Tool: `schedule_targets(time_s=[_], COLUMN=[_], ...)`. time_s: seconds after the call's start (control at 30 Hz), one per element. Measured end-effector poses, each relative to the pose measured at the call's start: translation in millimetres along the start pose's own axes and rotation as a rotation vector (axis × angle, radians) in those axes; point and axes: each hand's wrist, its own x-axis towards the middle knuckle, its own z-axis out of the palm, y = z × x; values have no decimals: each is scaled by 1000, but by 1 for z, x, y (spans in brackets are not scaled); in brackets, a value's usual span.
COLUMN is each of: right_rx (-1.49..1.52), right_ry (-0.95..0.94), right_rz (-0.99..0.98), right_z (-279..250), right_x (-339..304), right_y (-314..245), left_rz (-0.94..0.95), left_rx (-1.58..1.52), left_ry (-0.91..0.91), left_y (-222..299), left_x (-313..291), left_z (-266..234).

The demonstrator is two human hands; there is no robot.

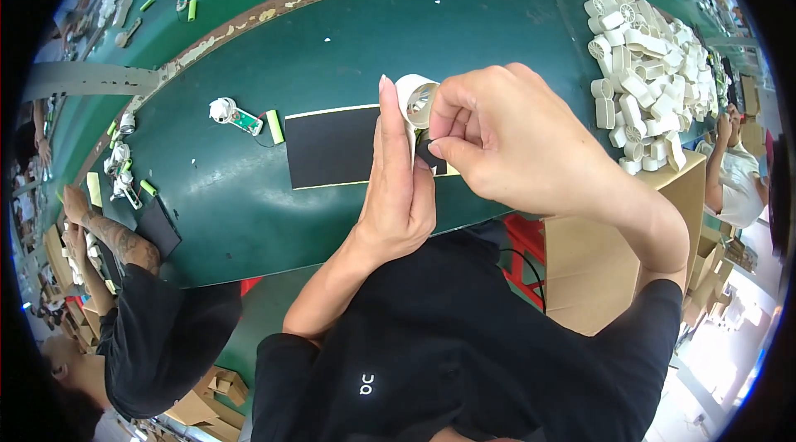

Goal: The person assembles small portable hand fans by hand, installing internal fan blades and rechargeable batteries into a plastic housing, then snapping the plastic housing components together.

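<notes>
In front of my chest, my left hand holds a white plastic housing between its straight fingers and thumb. The housing's round end faces up and shows a shiny inside; its lower part is hidden by my hands. My right hand is closed in a pinch on a small black piece, right against the housing near my left thumb. Beneath both hands lies a black sheet with pale yellow edges, partly covered by them.
White housings are heaped on the table's right, above an open cardboard box. Left of the sheet lie a circuit board assembly and a wired green battery. A co-worker's tattooed arm reaches in at far left, near more assemblies.
</notes>
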Motion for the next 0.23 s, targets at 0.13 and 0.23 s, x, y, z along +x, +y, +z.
schedule_targets(time_s=[0.13, 0.23], right_rx=[-126, -172], right_ry=[85, 175], right_rz=[-133, -220], right_z=[9, 15], right_x=[-7, -4], right_y=[-5, 1], left_rz=[30, 77], left_rx=[-5, 46], left_ry=[-14, 13], left_y=[1, 2], left_x=[3, 6], left_z=[2, -1])
